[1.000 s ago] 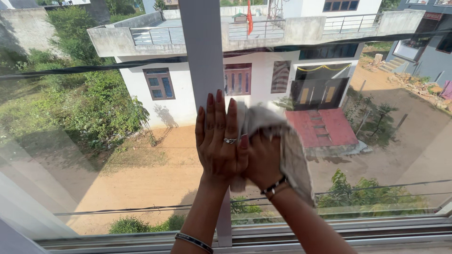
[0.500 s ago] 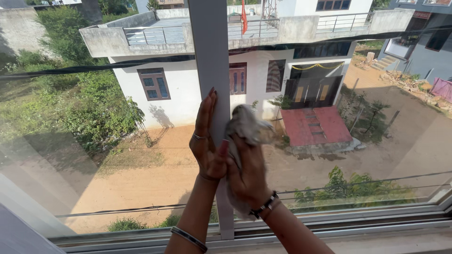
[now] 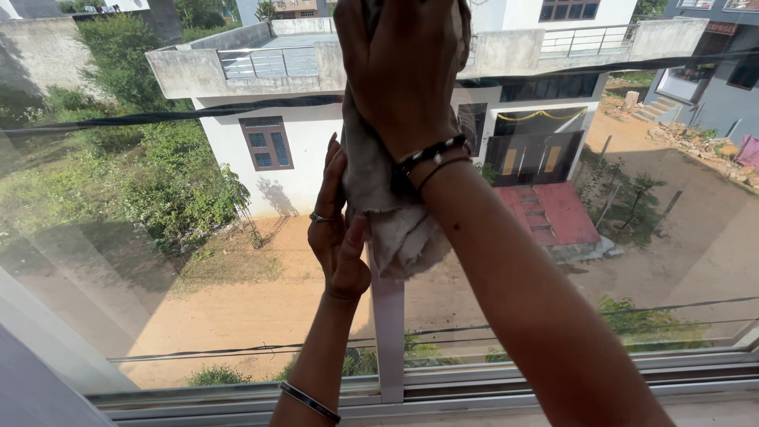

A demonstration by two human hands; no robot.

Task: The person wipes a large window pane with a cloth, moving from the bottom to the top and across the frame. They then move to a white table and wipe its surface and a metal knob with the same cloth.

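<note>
The right hand [image 3: 407, 67] clutches a grey cloth [image 3: 391, 213] — hanging lengthwise down the upright window mullion [image 3: 387, 340] — while the left hand [image 3: 338, 229] presses open-palmed beside it.

A wide window [image 3: 158, 261] fills the view, with a white upright bar [image 3: 388, 332] at its middle and a pale sill [image 3: 474, 391] below. Beyond the bar stands a white flat-roofed house [image 3: 269, 158] in bright sun. Left of the house grow green bushes [image 3: 158, 182]; in front lies sandy ground [image 3: 253, 308].
</note>
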